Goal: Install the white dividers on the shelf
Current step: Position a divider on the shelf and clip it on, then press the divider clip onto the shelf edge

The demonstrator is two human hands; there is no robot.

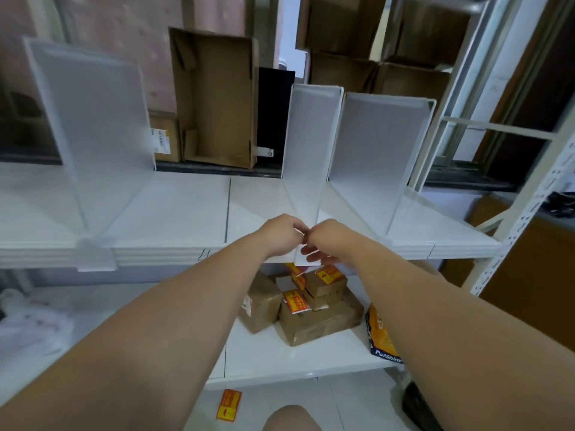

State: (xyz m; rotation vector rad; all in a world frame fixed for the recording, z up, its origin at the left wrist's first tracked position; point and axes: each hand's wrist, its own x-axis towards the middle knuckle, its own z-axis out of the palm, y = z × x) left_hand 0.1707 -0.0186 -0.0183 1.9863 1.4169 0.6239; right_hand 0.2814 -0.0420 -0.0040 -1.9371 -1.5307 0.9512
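Observation:
Three white mesh dividers stand upright on the white shelf (pixel 174 213): one at the left (pixel 93 126), one in the middle (pixel 308 144) and one at the right (pixel 376 150). My left hand (pixel 280 236) and my right hand (pixel 326 244) meet at the front foot of the middle divider, at the shelf's front edge. Both hands are closed around its white front clip, which hangs over the edge. The left divider's clip (pixel 95 255) sits over the shelf lip.
Brown taped parcels (pixel 311 306) with orange stickers lie on the lower shelf, with an orange and blue bag (pixel 381 334) beside them. Open cardboard boxes (pixel 214 98) stand behind the shelf. A perforated upright (pixel 525 213) frames the right side. An orange sticker (pixel 228 404) lies on the floor.

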